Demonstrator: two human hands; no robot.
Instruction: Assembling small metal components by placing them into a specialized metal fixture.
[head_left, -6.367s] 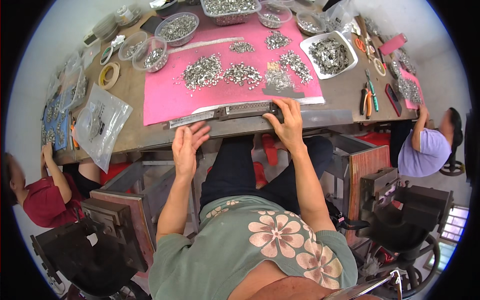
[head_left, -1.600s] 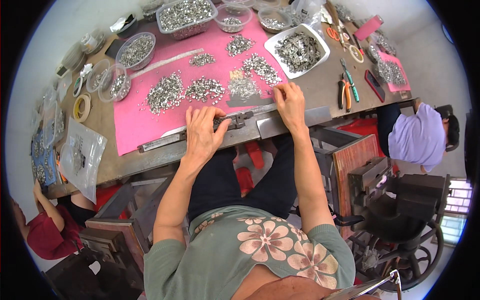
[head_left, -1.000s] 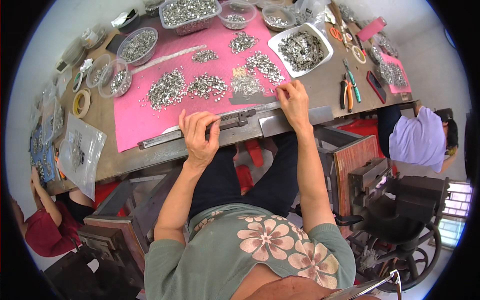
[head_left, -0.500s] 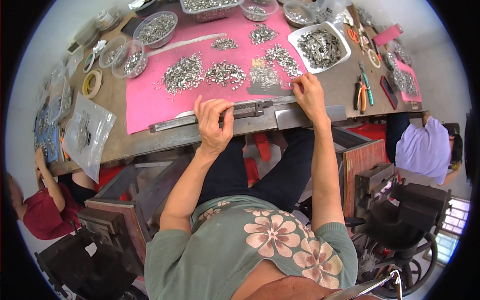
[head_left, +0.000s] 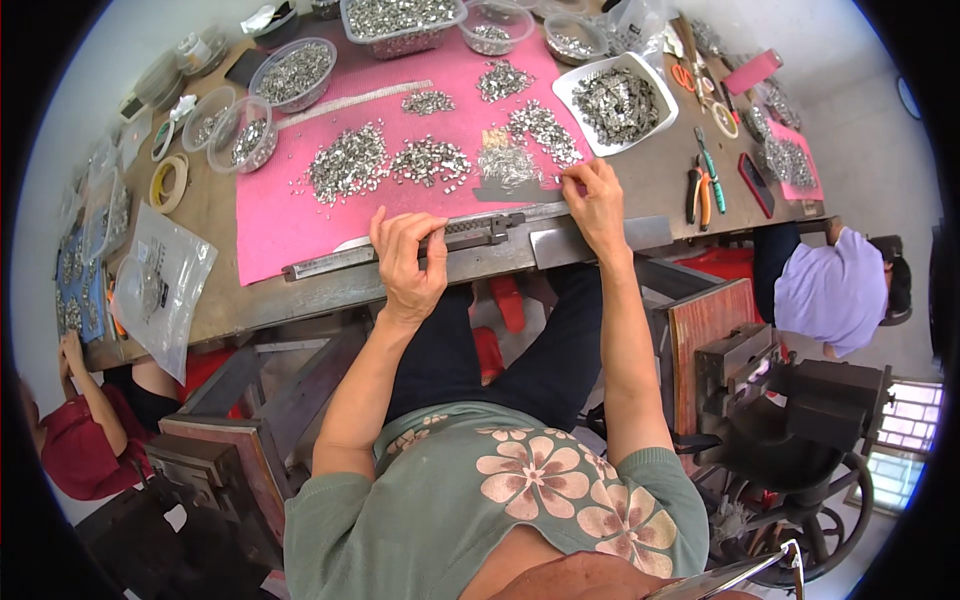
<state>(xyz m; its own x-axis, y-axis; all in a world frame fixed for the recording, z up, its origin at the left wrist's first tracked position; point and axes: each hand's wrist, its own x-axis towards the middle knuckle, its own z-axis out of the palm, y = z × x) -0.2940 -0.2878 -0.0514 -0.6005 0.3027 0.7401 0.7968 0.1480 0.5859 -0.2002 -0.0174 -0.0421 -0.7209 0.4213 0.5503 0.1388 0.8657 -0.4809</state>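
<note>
My left hand (head_left: 408, 265) is at the bench's front edge, fingers curled over the left end of a dark slotted metal fixture (head_left: 490, 230) that lies along a long metal bar (head_left: 335, 262). My right hand (head_left: 598, 205) is just past the fixture's right end, thumb and fingertips pinched together; whatever they hold is too small to make out. Beside those fingertips lie a dark grey strip (head_left: 515, 194) and a heap of thin silvery pins (head_left: 508, 165). A flat metal plate (head_left: 600, 240) sits under my right wrist. Small metal pieces (head_left: 348, 165) are heaped on the pink mat (head_left: 275, 215).
A white tray (head_left: 647, 128) of metal parts stands right of the mat, with pliers (head_left: 699, 195) and a phone (head_left: 755, 185) beyond. Clear tubs (head_left: 335, 75) line the back and left. Tape (head_left: 168, 183) and a plastic bag (head_left: 185, 265) lie left. Co-workers sit at both sides.
The whole scene has shifted slightly left and down in the view. Both hands keep nearly the same places at the fixture and beside the grey strip.
</note>
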